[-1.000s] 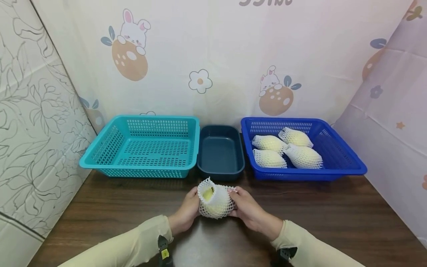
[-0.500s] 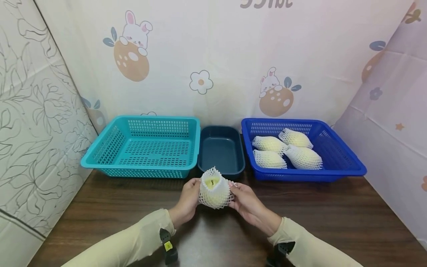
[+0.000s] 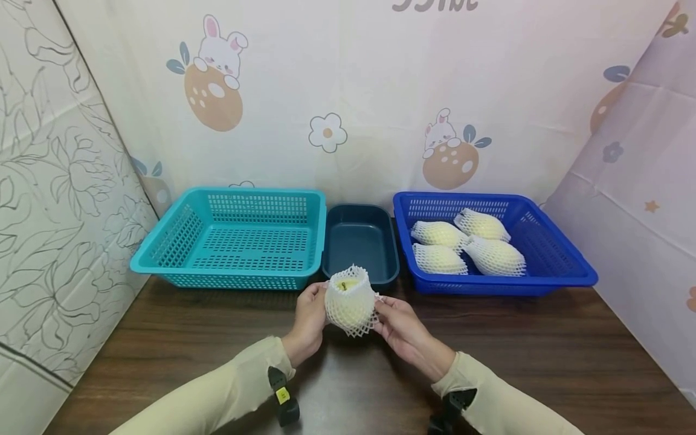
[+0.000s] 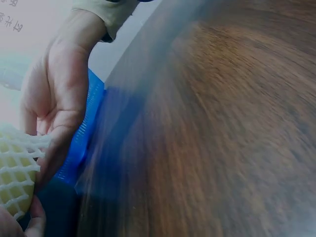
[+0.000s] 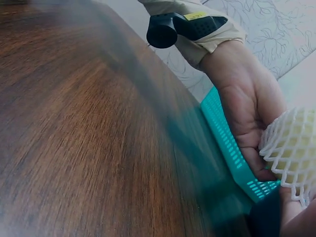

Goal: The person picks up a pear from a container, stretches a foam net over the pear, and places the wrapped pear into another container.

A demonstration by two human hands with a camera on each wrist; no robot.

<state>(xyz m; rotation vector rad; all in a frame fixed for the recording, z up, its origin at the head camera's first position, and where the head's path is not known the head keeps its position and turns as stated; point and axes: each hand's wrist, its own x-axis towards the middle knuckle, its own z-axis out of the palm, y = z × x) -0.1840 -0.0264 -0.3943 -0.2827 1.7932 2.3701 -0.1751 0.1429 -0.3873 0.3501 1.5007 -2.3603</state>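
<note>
A pale yellow-green fruit, its dark stem showing at the top, sits inside a white foam net sleeve (image 3: pixel 352 305) held above the table in front of the dark tray. My left hand (image 3: pixel 310 320) grips the wrapped fruit from its left side. On the other side my right hand (image 3: pixel 405 332) pinches the sleeve's net edge between thumb and fingers. In the left wrist view the netting (image 4: pixel 15 168) lies over the yellow skin, and the right wrist view shows the sleeve's loose edge (image 5: pixel 291 148) close to the fingers. The fruit's underside is hidden.
A teal perforated basket (image 3: pixel 239 281) stands at the back left. Beside it is a dark blue-green tray (image 3: pixel 360 248). At the back right a blue basket (image 3: pixel 560 280) holds several net-wrapped fruits (image 3: pixel 495 255). A patterned cloth hangs behind.
Both hands have lifted the wrapped fruit slightly upward and away from me. The fruit has tipped more upright, its stem end now facing up. The baskets have not moved.
</note>
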